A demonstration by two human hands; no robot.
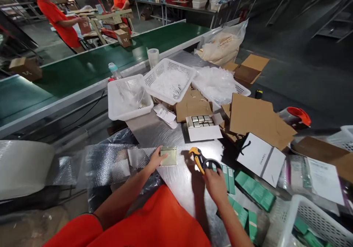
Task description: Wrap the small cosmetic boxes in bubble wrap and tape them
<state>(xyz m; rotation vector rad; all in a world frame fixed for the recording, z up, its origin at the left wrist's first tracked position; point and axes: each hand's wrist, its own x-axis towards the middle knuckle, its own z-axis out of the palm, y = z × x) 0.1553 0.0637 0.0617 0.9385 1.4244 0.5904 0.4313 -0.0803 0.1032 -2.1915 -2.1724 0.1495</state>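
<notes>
Glossy metal tabletop [149, 133] and dimpled plastic bubble wrap [103, 162].
Flat packet [171, 156], shiny; cardboard sheet [249, 116], matt; basket [134, 112], smooth plastic.

Orange-red shirt [168, 225] and bare hands

The shirt spreads across six o'clock in one plain, vivid colour, its front softly creased. Between seven and eight o'clock, the short left sleeve [78, 231] matches it, ending in a curved hem edged by a thin dark line, which may be only shadow. The left forearm [124, 192] is uncovered, as is the left hand [156, 159] towards seven. At five o'clock, the right hand [214, 184] and right forearm [231, 219] are bare too.
</notes>
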